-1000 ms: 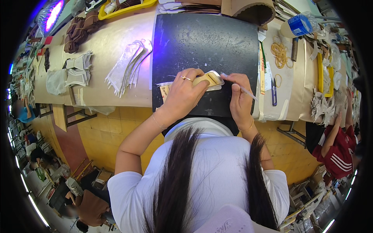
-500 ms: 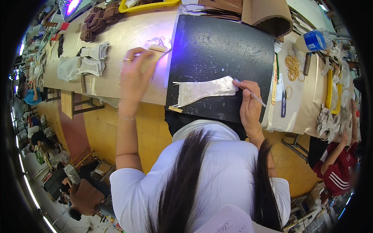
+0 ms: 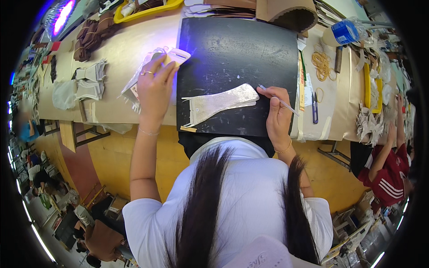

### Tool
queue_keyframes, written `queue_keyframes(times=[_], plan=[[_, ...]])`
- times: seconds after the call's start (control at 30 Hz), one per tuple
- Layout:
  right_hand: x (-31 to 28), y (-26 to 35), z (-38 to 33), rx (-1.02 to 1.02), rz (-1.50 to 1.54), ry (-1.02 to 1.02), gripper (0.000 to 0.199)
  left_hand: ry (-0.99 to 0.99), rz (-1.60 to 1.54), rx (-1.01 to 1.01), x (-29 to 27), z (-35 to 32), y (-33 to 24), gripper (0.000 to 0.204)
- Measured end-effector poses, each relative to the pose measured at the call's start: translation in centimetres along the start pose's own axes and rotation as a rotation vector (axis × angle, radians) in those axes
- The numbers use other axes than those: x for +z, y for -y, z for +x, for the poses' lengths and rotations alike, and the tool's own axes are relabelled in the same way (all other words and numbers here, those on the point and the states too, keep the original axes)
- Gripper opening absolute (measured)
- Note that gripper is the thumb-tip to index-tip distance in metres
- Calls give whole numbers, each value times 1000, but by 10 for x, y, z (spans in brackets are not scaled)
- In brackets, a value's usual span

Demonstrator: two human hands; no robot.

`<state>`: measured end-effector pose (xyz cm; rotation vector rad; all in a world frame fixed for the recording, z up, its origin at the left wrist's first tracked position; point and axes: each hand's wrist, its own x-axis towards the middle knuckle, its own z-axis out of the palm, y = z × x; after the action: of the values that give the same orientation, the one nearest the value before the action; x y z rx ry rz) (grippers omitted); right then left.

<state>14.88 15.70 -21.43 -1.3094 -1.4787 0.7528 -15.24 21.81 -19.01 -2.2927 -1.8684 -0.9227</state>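
Note:
My left hand [image 3: 156,82] is beside the left edge of the black board [image 3: 232,44], its thumb and fingers closed on a flat pale piece [image 3: 179,56]. Just beneath that hand lie more white flat pieces [image 3: 132,85], partly hidden by it. In my right hand [image 3: 278,111], thumb and fingers grip a thin pale stick [image 3: 289,106], slanting across the palm. Next to its fingertips, flat silvery-white pieces [image 3: 219,103] with a wide pronged end and a narrower rounded end lie overlapped on the board.
To the left are stacked white pieces [image 3: 90,82] and brown bundles [image 3: 91,36]. On the right lie rubber bands [image 3: 321,64], a purple-handled tool [image 3: 315,109] and a blue-labelled jar [image 3: 343,33]. A brown roll [image 3: 288,13] stands at the back. Another person [image 3: 389,172] works at far right.
My left hand has shifted slightly, and its pale piece now reaches the board's left edge. The right hand has drawn a little away from the silvery pieces. The whole view has shifted.

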Motion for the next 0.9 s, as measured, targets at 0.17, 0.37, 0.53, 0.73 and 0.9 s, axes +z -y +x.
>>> queue_keyframes(times=[0.17,0.37,0.53,0.73,0.9], plan=[[-1,-1,-2,2,15,-5,25,-12,6,28,4,1,-8,16],[-1,-3,-4,13,40,-4,25,259,-313,65,-9,-17,-56,19],[1,-2,-4,67,187,11,28,329,-371,228,21,-30,-93,18],[-1,-3,-4,89,220,28,29,270,-365,203,31,-31,-105,17],[0,-3,-4,99,241,8,27,280,-360,196,34,-31,-105,18]])
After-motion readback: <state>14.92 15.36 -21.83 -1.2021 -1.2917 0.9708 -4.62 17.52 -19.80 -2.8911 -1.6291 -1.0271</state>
